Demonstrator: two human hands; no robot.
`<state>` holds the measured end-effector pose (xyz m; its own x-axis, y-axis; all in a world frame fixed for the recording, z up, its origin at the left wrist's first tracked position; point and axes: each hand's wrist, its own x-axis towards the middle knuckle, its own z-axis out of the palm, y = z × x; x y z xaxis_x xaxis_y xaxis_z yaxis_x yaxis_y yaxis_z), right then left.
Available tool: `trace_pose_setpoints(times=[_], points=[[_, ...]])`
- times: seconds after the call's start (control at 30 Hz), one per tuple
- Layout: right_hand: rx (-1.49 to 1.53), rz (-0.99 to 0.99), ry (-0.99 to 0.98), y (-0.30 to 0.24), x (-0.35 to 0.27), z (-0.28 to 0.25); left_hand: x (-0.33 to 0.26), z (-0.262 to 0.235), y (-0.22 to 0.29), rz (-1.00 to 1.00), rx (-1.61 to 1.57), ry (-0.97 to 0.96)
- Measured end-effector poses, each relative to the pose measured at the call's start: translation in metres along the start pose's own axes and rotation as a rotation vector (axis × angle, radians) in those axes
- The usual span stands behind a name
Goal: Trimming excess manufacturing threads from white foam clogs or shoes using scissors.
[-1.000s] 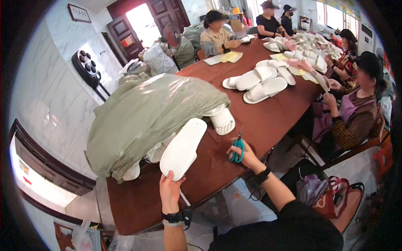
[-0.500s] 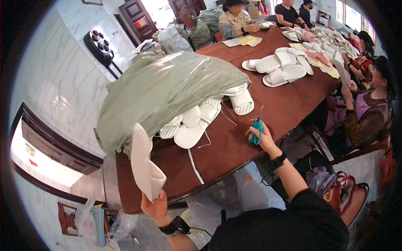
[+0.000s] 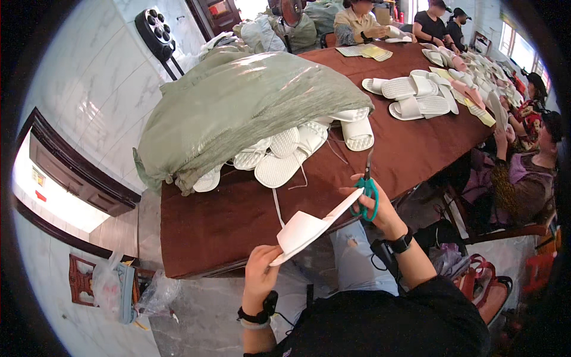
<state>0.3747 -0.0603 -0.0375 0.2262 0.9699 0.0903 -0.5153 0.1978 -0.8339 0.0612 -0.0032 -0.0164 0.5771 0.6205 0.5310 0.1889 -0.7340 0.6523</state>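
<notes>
- Head view: the left hand (image 3: 260,275) is closed, its fingers gripping the strap end of a white slipper (image 3: 306,232).
- That slipper is held up at the near edge of the brown tabletop (image 3: 202,232), tilted, with its strap toward the left hand and its flat end rising to the right.
- The flat end overlaps the right hand (image 3: 383,209) from this angle; whether the two touch, I cannot tell.
- The right hand's fingers are curled around the teal handles of a pair of scissors (image 3: 367,199), whose dark blades point up and away over the tabletop.
- A black band (image 3: 401,243) circles the right wrist; the left wrist also wears something black.
- On the left part of the tabletop lies a large grey-green bag (image 3: 238,113), and several white slippers (image 3: 276,169) show along its near side, partly covered by it.
- A thin white strip (image 3: 278,208) runs from those slippers toward the held one.
- Farther right, well apart from the bag, pale slippers (image 3: 419,107) lie overlapping in a group; beyond them spreads a pile of pale and pink footwear (image 3: 470,65).
- Yellow and white sheets (image 3: 376,52) lie near the far edge, before a person in a tan shirt (image 3: 351,27).
- At the right side sits a person in a lilac vest (image 3: 523,169).
</notes>
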Motion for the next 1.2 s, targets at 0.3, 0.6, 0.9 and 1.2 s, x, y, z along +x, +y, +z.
trace_pose_setpoints(times=[0.3, 0.6, 0.9, 1.2], points=[[0.040, 0.056, 0.160, 0.010, 0.011, -0.032, 0.001, 0.014, -0.020, 0.117, 0.209, 0.112], [-1.179, -0.291, 0.043, 0.047, 0.117, -0.020, -0.032, 0.006, -0.068, -0.016, 0.667, 0.280], [-0.911, -0.396, 0.291, 0.079, 0.154, -0.002, -0.058, 0.011, -0.078, -0.249, 0.604, 0.077], [0.051, -0.392, 0.136, -0.038, 0.127, -0.006, -0.042, 0.011, -0.068, -0.150, 0.593, 0.166]])
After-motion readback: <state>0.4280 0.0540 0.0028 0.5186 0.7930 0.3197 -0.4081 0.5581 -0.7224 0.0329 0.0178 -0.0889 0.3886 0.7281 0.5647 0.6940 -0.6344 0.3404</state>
